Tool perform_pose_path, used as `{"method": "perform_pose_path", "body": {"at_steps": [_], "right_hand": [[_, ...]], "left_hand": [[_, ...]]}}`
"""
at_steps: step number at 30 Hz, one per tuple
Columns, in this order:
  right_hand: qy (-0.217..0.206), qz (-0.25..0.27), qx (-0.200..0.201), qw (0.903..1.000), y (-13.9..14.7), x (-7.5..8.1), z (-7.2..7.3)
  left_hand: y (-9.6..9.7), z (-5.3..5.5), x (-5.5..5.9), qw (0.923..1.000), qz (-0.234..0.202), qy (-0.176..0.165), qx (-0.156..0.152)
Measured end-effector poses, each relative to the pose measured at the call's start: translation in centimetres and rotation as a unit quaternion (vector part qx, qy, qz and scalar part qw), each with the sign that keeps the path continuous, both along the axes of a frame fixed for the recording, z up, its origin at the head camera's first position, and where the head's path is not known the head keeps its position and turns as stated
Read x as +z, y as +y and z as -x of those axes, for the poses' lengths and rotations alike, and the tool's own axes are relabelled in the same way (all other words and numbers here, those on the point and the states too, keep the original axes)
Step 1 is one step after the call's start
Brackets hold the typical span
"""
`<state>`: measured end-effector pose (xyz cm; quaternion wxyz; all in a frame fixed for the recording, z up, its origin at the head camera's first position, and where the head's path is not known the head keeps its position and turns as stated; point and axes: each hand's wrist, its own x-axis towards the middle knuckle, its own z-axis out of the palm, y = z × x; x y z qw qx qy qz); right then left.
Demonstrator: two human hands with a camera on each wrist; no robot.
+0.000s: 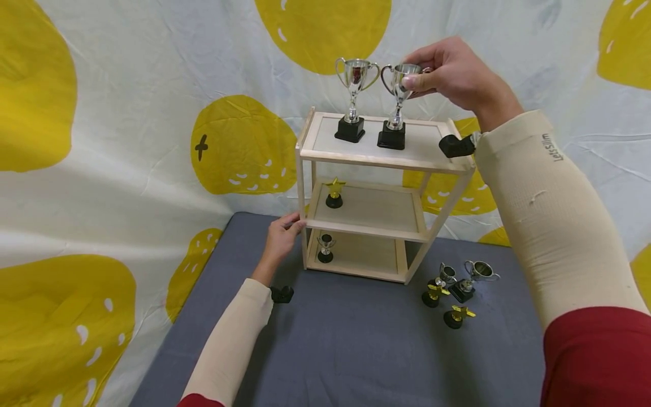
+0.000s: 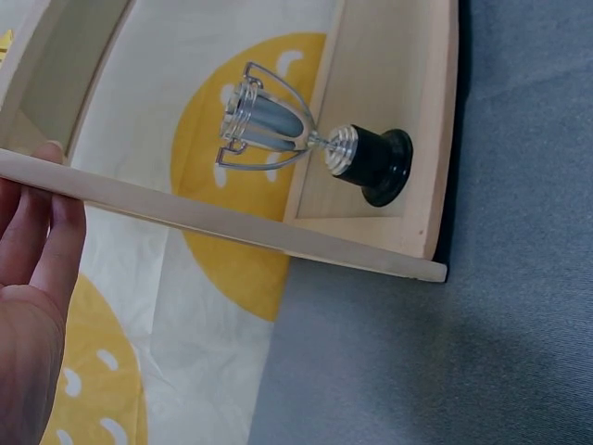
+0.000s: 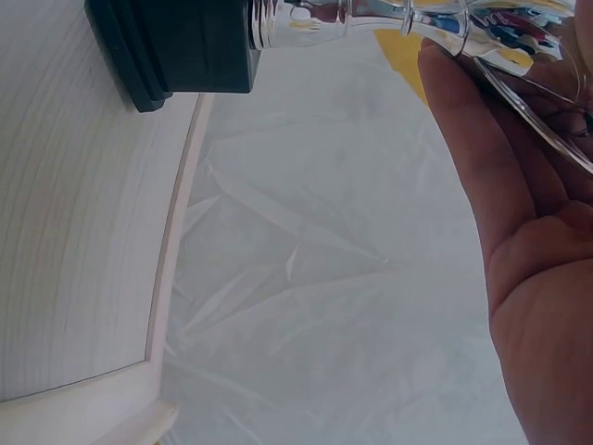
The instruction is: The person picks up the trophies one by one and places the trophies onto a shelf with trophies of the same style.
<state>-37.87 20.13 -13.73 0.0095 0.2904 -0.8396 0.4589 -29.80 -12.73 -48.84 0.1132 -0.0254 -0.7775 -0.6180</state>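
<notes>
My right hand (image 1: 452, 73) grips the cup of a silver two-handled trophy (image 1: 391, 137) over the top board of a small wooden shelf (image 1: 373, 157). Its black square base is right at the board, tilted in the right wrist view. To its left stands a matching silver trophy (image 1: 350, 131). Lower down, my left hand (image 1: 280, 240) holds the shelf's front left post (image 2: 185, 209), fingers wrapped behind it. A gold star trophy (image 1: 334, 199) stands on the middle board, and a small silver trophy cup (image 2: 366, 159) on the bottom board.
On the grey tabletop (image 1: 351, 333) right of the shelf are a large silver trophy (image 1: 464, 289), a smaller silver cup (image 1: 447, 273) and two gold star trophies, one (image 1: 431, 298) behind the other (image 1: 454, 318). A lemon-patterned cloth (image 1: 152, 113) hangs close behind the shelf.
</notes>
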Motion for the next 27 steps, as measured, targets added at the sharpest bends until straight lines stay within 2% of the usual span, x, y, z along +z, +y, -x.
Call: {"method": "perform_pose_path", "body": {"at_steps": [7, 16, 21, 23, 27], "right_hand": [[-0.015, 0.014, 0.003, 0.9998, 0.2, -0.1, 0.0], [-0.068, 0.08, 0.042, 0.9936, 0.5, -0.3, 0.2], [-0.073, 0.017, 0.021, 0.997, 0.5, -0.5, 0.3], [-0.06, -0.015, 0.013, 0.998, 0.7, -0.7, 0.3], [-0.03, -0.031, 0.004, 0.9991, 1.5, -1.0, 0.3]], "left_hand": [[0.1, -0.1, -0.1, 1.0, -0.003, -0.004, -0.006], [0.1, 0.1, 0.1, 1.0, 0.004, 0.001, -0.003], [0.1, 0.0, 0.1, 1.0, 0.003, 0.003, -0.001], [0.0, 0.0, 0.1, 1.0, 0.002, 0.002, -0.002], [-0.1, 0.0, 0.1, 1.0, 0.002, -0.001, -0.006]]}}
